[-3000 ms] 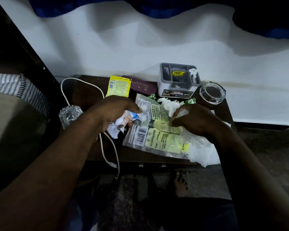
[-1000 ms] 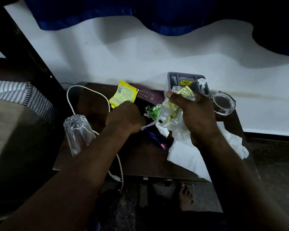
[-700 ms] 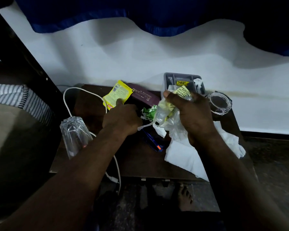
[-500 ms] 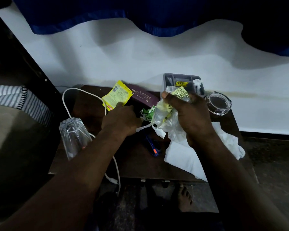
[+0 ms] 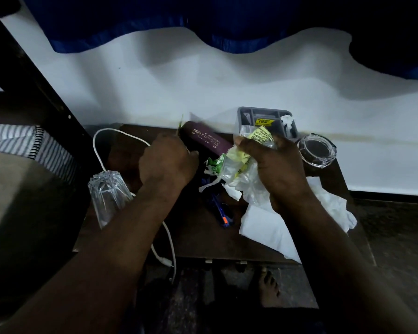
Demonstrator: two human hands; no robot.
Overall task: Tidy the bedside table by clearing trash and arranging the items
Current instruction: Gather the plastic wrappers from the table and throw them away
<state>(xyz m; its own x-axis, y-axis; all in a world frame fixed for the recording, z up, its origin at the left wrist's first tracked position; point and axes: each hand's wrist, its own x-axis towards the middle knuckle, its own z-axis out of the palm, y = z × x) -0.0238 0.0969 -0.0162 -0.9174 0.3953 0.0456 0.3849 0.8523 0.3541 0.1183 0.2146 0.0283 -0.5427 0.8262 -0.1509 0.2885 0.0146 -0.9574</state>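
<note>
- The right hand [image 5: 275, 165] grips a crumpled bundle of plastic wrappers [image 5: 246, 175], held up over the table [image 5: 198, 239].
- The left hand [image 5: 168, 160] is curled and seems to pinch a yellow packet [image 5: 180, 123], which is edge-on and blurred.
- A crumpled green wrapper [image 5: 212, 163] lies between the hands, just beside the bundle. It is nearer the right hand and is probably next.
- A maroon booklet [image 5: 205, 141] slants from the left fingers toward the right thumb.
- White tissue [image 5: 268, 232] spreads beneath the right wrist.
</note>
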